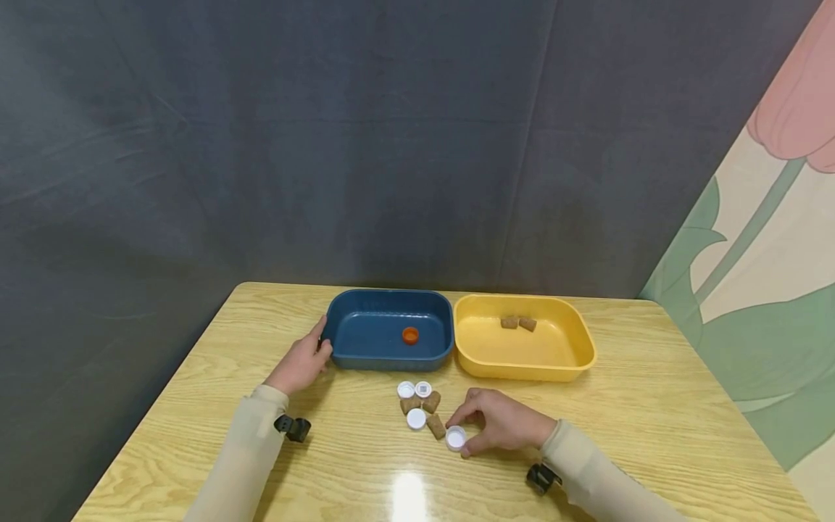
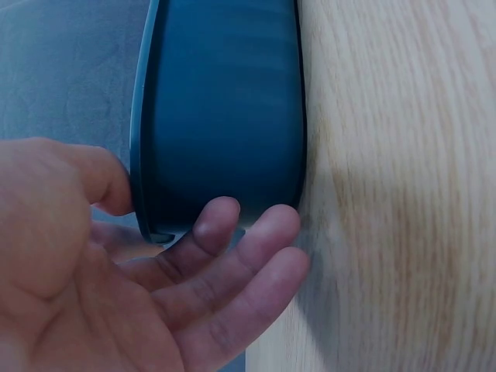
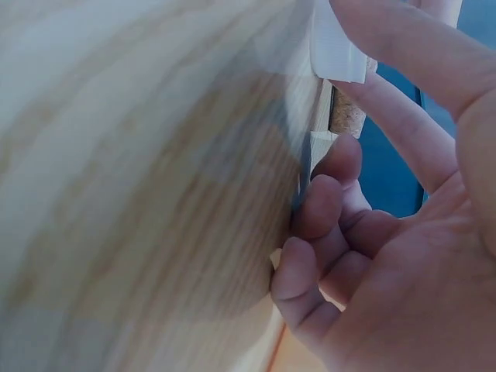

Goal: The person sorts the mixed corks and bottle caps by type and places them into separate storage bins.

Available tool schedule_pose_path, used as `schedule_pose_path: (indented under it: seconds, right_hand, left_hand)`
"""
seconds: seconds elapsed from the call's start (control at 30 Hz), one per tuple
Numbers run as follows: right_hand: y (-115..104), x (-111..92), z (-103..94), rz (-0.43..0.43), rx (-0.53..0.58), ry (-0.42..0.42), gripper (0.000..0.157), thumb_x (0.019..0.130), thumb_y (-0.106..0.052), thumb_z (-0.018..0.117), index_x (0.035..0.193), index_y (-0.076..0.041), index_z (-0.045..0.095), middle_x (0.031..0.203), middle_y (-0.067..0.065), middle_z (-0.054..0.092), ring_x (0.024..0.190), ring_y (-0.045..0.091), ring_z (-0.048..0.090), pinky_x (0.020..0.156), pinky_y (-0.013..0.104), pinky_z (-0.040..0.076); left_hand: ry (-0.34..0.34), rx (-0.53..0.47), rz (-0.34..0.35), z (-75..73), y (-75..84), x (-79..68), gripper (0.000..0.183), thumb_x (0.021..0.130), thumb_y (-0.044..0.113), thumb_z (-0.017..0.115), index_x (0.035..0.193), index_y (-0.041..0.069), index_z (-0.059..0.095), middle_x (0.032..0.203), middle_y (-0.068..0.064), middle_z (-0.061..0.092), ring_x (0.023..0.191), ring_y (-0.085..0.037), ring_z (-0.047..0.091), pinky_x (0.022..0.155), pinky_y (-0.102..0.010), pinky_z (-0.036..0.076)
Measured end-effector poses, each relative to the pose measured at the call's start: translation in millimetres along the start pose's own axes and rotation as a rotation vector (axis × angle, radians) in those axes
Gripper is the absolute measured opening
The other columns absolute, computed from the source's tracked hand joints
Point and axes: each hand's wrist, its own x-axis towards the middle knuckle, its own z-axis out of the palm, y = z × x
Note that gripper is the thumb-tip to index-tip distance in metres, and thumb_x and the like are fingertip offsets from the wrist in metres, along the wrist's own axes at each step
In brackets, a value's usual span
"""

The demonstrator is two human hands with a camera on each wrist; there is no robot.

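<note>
At the left end of the blue plastic bin (image 1: 385,362), my left hand (image 1: 301,364) holds the rim at the corner. In the left wrist view, the thumb (image 2: 108,180) is against the rim and the other fingers (image 2: 267,232) curl by the end wall. My right hand (image 1: 505,420) pinches a white bottle cap (image 1: 456,438) between thumb and index finger, low over the table. Left of it lie a cork (image 1: 435,426), more corks (image 1: 431,402) and several white caps (image 1: 416,418). One orange cap (image 1: 410,335) lies inside the blue bin.
A yellow bin (image 1: 525,372) stands right beside the blue one, with cork pieces (image 1: 509,322) inside. Both bins are near the back edge of the wooden table (image 1: 652,406). Behind hangs a dark grey curtain (image 1: 391,145); a flower-patterned panel (image 1: 770,290) is on the right.
</note>
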Motion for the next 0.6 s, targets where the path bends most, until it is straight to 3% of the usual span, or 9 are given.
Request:
schedule_pose_path:
  seconds: [0.6]
  right_hand:
    - [3.6,0.4,-4.5,0.025,0.055,0.033,0.031,0.075,-0.032,0.088,0.105,-0.026,0.079,0.083,0.001,0.06,0.077,0.015,0.051,0.067,0.022,0.043]
  left_hand:
    - [0.009,-0.015,-0.004,-0.1,1.9,-0.1,0.062,0.106,0.017,0.035,0.159,-0.002,0.008,0.082,-0.016,0.063,0.073,-0.026,0.061,0.057,-0.032,0.04]
